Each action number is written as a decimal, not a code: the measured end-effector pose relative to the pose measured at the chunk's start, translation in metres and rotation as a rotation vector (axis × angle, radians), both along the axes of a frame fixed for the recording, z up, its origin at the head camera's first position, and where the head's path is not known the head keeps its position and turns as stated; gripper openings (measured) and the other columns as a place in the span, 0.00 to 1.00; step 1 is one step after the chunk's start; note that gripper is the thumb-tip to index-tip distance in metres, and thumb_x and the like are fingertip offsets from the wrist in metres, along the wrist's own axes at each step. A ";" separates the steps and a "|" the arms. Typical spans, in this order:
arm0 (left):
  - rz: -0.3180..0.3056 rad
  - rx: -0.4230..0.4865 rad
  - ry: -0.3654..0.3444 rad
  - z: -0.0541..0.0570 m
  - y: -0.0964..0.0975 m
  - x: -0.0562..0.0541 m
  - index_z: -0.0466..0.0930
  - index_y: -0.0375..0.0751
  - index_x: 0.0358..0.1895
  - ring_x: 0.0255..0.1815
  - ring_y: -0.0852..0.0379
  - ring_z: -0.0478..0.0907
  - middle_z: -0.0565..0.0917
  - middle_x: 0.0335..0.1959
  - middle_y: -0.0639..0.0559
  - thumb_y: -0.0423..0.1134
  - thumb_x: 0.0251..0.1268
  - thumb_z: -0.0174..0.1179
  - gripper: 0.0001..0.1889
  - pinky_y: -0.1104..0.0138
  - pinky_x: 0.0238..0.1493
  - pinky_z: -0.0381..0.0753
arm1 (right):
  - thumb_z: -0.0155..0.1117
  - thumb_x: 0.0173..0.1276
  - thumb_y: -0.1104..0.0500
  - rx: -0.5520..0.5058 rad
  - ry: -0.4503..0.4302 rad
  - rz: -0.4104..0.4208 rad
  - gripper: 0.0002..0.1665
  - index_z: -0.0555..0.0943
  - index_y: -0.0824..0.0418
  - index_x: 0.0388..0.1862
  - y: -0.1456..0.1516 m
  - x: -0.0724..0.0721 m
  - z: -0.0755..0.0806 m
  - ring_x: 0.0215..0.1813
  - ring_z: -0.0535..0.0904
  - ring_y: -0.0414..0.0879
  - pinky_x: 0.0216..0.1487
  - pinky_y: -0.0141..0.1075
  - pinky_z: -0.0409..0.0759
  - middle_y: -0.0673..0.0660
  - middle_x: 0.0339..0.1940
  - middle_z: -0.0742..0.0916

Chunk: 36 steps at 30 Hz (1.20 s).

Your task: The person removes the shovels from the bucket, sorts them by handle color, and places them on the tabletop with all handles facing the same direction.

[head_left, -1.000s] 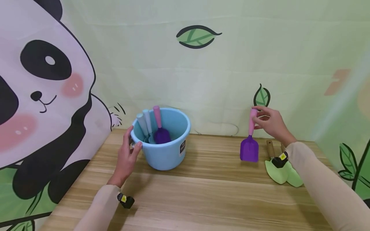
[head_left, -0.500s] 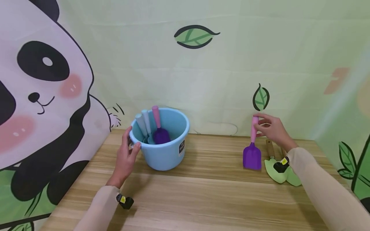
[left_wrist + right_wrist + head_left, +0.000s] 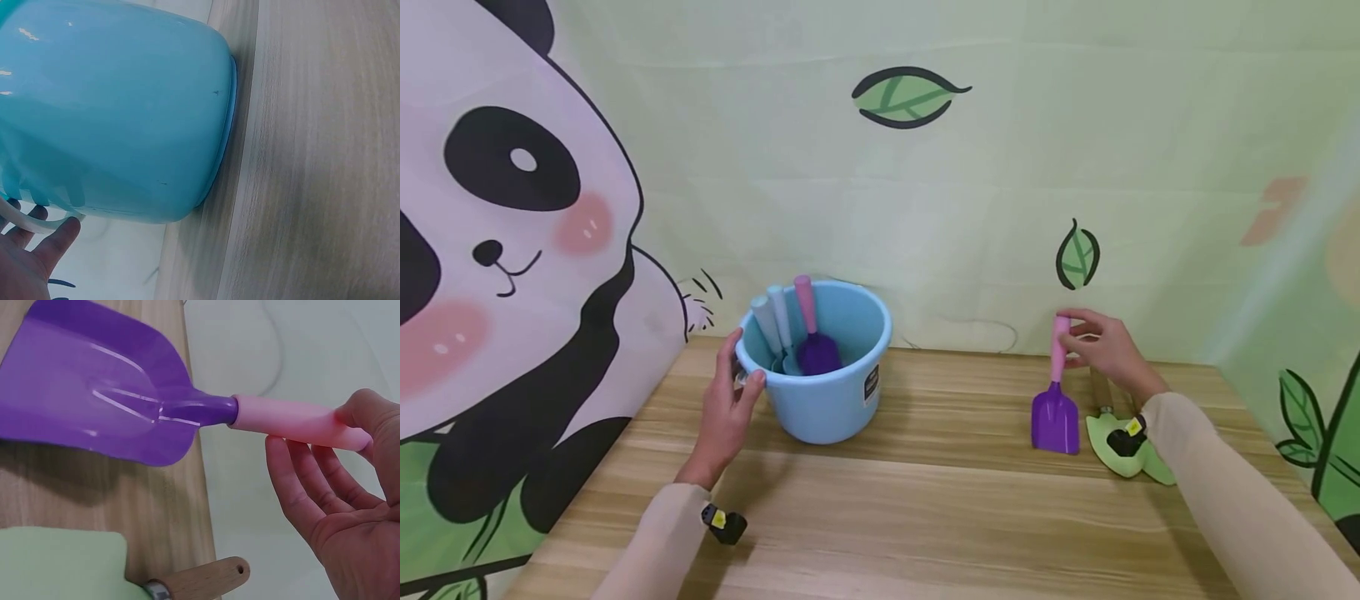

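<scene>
My left hand (image 3: 724, 417) holds the side of a light blue plastic bucket (image 3: 823, 412), thumb at the rim. In the left wrist view its fingers reach around a pale handle loop (image 3: 37, 224) against the bucket wall. At the right, my right hand (image 3: 1108, 348) pinches the pink handle (image 3: 287, 419) of a small purple shovel (image 3: 1055, 421), its blade hanging downward close over the table. Inside the bucket lean another purple shovel (image 3: 818, 354) with a pink handle and two tools with light blue handles (image 3: 766, 321), their lower ends partly hidden.
Light green hand trowels (image 3: 1105, 450) with wooden handles (image 3: 206, 579) lie on the wood-grain table (image 3: 887, 525), partly hidden by the right wrist. A fabric backdrop (image 3: 760, 125) with a panda and leaves stands behind the table.
My right hand has lowered the purple shovel toward the table, beside the green trowels, drifting slightly right. The left hand and the bucket have stayed in place.
</scene>
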<state>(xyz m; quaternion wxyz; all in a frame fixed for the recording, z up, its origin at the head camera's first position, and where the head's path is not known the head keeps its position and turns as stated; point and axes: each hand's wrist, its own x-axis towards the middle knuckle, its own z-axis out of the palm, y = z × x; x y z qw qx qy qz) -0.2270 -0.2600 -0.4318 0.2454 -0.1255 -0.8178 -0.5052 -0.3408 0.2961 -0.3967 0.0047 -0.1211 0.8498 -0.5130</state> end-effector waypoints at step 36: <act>0.001 -0.008 -0.003 -0.003 -0.002 -0.002 0.48 0.57 0.83 0.76 0.35 0.63 0.61 0.80 0.43 0.44 0.81 0.50 0.34 0.33 0.61 0.73 | 0.56 0.80 0.62 0.069 -0.216 0.063 0.30 0.64 0.65 0.77 -0.003 -0.006 -0.031 0.44 0.87 0.58 0.46 0.52 0.88 0.77 0.60 0.75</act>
